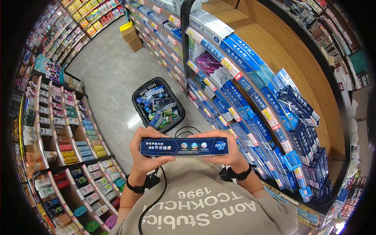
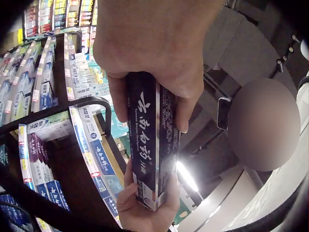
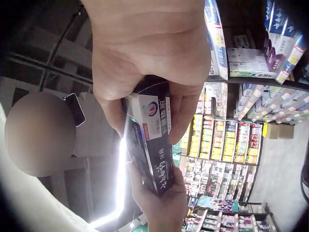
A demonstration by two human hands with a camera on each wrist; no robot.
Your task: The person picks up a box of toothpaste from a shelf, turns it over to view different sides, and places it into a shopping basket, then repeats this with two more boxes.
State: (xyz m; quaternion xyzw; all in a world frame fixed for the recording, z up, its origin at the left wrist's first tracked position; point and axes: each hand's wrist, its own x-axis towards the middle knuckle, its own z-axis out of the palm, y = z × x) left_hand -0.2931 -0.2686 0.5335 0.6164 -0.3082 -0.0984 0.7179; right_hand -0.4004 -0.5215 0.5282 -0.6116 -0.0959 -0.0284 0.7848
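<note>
I read Chinese characters in white on the dark blue toothpaste box [image 1: 184, 146], between the fingers [image 1: 154, 133] of my two hands; too small to make out surely. My grey shirt [image 1: 207, 211] shows "1996" and "Aone Stuff", seen upside down.

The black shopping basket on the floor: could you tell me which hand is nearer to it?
Left. The left hand is just below the black shopping basket; the right hand is further right.

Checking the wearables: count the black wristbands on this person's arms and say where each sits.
2. One wristband is on the left wrist, below the left hand; the other wristband is on the right wrist, below the right hand. None looks hidden.
</note>
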